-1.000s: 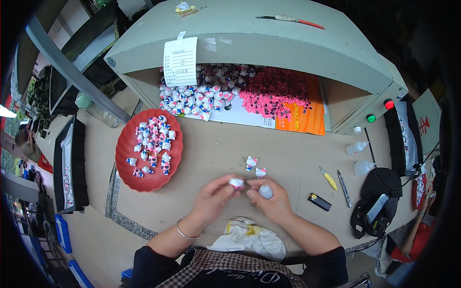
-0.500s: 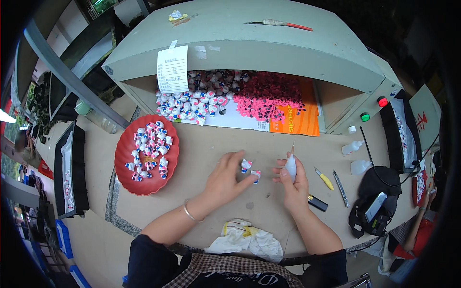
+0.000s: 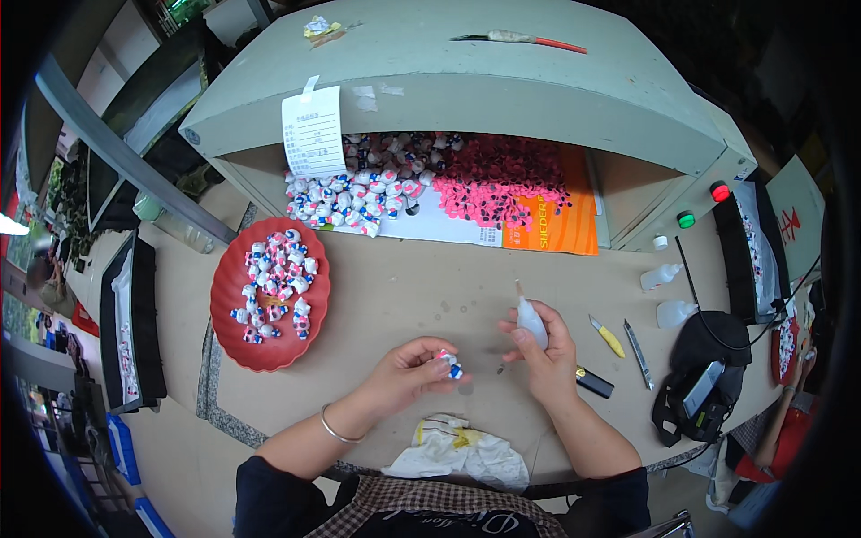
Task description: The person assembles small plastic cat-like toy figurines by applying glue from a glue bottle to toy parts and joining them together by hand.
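Observation:
My left hand [image 3: 415, 369] pinches a small white, pink and blue figurine [image 3: 450, 364] between thumb and fingers, just above the table. Whether a second one is tucked in the fingers, I cannot tell. To its right, my right hand [image 3: 543, 348] is closed round a white squeeze bottle [image 3: 531, 324] with a thin nozzle pointing up and away from me. The nozzle is apart from the figurine. A red scalloped dish [image 3: 235, 339] at the left holds several similar figurines [image 3: 285, 262].
Under the grey shelf [image 3: 466, 99] lie heaps of white figurines [image 3: 359, 199] and small pink pieces [image 3: 484, 193]. At the right are a yellow knife [image 3: 607, 336], a metal craft knife [image 3: 639, 354], small bottles [image 3: 661, 276] and a black bag [image 3: 700, 377]. A stained cloth [image 3: 462, 455] lies near me.
The two figurines beside my left hand have left the tabletop; one now shows in that hand, which has drawn nearer to me. My right hand has tilted the bottle and shifted slightly left.

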A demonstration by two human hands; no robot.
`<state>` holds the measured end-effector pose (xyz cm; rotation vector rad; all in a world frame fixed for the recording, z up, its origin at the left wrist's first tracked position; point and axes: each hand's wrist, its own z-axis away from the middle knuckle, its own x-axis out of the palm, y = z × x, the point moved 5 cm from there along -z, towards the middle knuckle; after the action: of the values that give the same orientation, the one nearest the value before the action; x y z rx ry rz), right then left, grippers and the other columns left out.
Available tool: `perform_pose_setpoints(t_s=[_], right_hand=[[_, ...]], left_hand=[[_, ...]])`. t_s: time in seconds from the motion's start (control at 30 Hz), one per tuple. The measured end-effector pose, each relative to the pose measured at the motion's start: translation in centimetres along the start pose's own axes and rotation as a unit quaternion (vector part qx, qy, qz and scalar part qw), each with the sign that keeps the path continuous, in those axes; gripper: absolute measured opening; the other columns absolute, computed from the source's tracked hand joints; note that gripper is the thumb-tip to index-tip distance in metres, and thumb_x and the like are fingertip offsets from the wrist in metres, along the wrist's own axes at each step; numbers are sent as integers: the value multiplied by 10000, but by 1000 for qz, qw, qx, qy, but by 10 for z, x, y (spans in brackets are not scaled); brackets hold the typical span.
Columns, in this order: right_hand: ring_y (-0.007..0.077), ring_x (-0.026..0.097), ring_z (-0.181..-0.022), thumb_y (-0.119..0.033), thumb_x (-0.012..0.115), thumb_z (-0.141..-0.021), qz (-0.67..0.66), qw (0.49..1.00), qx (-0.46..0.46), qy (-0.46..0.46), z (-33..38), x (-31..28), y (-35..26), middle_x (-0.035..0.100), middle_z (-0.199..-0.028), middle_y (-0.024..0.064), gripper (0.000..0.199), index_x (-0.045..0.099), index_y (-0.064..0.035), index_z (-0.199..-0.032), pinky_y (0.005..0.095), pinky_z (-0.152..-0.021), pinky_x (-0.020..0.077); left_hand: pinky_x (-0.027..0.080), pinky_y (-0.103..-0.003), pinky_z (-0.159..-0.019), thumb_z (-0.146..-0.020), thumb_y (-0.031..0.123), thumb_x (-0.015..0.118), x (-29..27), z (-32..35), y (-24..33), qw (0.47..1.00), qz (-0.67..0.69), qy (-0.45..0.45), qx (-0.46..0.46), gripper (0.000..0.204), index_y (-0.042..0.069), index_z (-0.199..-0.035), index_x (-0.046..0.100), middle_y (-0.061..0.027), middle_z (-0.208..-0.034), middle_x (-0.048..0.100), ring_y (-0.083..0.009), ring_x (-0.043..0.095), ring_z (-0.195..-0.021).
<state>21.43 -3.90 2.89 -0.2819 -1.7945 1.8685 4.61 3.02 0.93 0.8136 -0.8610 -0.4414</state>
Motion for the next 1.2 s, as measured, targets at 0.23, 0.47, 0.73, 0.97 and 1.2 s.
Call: perform_pose_setpoints(t_s=[0.23, 0.47, 0.73, 0.97, 1.2], right_hand=[[151, 577, -706, -77, 470, -859, -39, 994, 73, -72, 13, 5, -9, 551, -922, 132, 234, 357, -14, -1055, 245, -529, 488], [129, 556, -632, -79, 469, -858, -36, 985, 57, -157, 33, 13, -26, 543, -865, 134, 193, 337, -29, -990, 242, -502, 477], [119, 534, -698, -58, 524, -828, -16, 992, -11, -123, 31, 14, 2, 467, -898, 90, 189, 402, -13, -965, 234, -502, 496], [129, 502, -683, -98, 489, -843, 91, 977, -160, -105, 31, 15, -4, 353, -941, 87, 171, 425, 6, -962, 234, -490, 506], [127, 521, -636, -84, 496, -840, 143, 959, -222, -99, 32, 18, 0, 371, -910, 125, 196, 423, 40, -975, 221, -482, 497]], left_hand=[[509, -231, -711, -854, 104, 508, -12, 10, -19, 976, 216, -10, 25, 264, 70, -1116, 503, -68, -1023, 560, -195, 587, -895], [486, -213, -718, -844, 88, 519, -16, 9, -13, 977, 202, 28, 58, 338, 71, -1178, 466, -67, -1065, 542, -161, 561, -938], [468, -238, -718, -842, 39, 507, -22, 11, -19, 991, 78, 84, 70, 415, 98, -1242, 413, -82, -1146, 509, -150, 555, -932], [466, -243, -736, -839, 39, 511, -19, 12, -13, 987, 89, 94, 98, 420, 114, -1240, 415, -62, -1128, 524, -153, 553, -939], [467, -243, -733, -837, 40, 513, -22, 10, -16, 988, 82, 105, 75, 416, 109, -1236, 418, -55, -1115, 532, -148, 555, -938]])
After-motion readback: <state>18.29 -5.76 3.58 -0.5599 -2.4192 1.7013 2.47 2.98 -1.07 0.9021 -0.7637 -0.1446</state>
